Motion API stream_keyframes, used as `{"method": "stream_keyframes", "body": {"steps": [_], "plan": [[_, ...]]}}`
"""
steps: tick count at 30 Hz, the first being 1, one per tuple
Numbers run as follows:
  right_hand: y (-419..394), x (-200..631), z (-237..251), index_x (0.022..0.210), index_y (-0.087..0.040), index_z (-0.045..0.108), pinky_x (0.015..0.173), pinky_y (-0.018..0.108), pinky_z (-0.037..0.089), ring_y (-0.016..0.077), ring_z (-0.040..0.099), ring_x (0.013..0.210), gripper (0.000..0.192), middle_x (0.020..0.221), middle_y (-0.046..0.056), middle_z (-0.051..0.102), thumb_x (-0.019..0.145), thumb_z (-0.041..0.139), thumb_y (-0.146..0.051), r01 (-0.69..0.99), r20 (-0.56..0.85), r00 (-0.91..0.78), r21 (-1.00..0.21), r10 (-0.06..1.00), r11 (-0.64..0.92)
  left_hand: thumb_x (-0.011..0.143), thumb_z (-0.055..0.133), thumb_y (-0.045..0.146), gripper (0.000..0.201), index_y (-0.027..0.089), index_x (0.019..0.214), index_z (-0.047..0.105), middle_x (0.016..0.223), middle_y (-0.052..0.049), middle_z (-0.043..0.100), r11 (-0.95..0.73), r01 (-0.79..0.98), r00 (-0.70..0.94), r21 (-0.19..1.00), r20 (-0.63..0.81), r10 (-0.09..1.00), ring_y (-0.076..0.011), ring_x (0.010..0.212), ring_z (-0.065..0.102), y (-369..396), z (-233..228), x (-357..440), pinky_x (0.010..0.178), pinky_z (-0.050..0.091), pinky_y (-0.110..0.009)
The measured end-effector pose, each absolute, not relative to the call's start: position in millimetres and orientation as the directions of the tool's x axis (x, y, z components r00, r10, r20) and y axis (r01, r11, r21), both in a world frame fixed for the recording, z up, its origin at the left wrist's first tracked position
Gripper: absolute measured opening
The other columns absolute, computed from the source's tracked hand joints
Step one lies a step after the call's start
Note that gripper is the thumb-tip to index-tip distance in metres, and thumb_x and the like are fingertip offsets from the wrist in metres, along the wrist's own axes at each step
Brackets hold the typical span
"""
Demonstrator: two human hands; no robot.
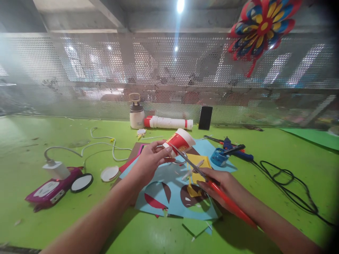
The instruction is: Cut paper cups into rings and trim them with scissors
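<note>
My left hand (150,160) grips a red and white paper cup (180,141) tipped on its side above the table. Red-handled scissors (201,174) are in my right hand (225,187), their blades reaching up to the rim end of the cup by my left fingers. Under both hands lies a light blue paper sheet (172,197) with round holes cut out, showing red and brown paper beneath. A yellow paper piece (197,167) lies on the blue sheet below the blades.
On the green table: a blue glue gun (237,150) with black cable (286,187), a tape roll (218,157), a dark phone (205,118) against the perforated metal wall, a white jar (136,113), a red-white tube (168,122), a white charger (56,169), a magenta object (50,190), a pinwheel (261,26).
</note>
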State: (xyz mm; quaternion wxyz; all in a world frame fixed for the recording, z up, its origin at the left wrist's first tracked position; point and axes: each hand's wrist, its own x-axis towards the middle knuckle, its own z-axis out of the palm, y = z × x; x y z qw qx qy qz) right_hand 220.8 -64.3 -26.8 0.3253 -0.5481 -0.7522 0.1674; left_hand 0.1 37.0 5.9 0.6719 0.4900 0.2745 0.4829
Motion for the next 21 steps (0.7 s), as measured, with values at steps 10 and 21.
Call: {"method": "stream_keyframes", "body": {"steps": [10, 21], "plan": [[-69.7, 214.2, -19.2, 0.108, -0.019, 0.073, 0.062, 0.024, 0.049, 0.0171, 0.066, 0.067, 0.027, 0.078, 0.000, 0.072, 0.095, 0.055, -0.034, 0.750, 0.268, -0.134, -0.603, 0.954, 0.274, 0.070, 0.086, 0.031, 0.046, 0.008, 0.104, 0.064, 0.091, -0.017, 0.078, 0.046, -0.378, 0.343, 0.924, 0.094, 0.935, -0.0260, 0.083, 0.075, 34.8, 3.3, 2.0, 0.080, 0.059, -0.041], [-66.2, 218.5, -24.1, 0.106, -0.016, 0.066, 0.061, 0.029, 0.052, 0.0139, 0.062, 0.063, 0.032, 0.076, -0.002, 0.064, 0.098, 0.058, -0.046, 0.743, 0.255, -0.167, -0.603, 0.953, 0.291, 0.068, 0.087, 0.029, 0.047, 0.011, 0.106, 0.066, 0.092, -0.014, 0.078, -0.031, -0.325, 0.316, 0.945, 0.139, 0.939, -0.0256, 0.084, 0.073, 38.8, 3.0, -0.5, 0.079, 0.058, -0.040]]}}
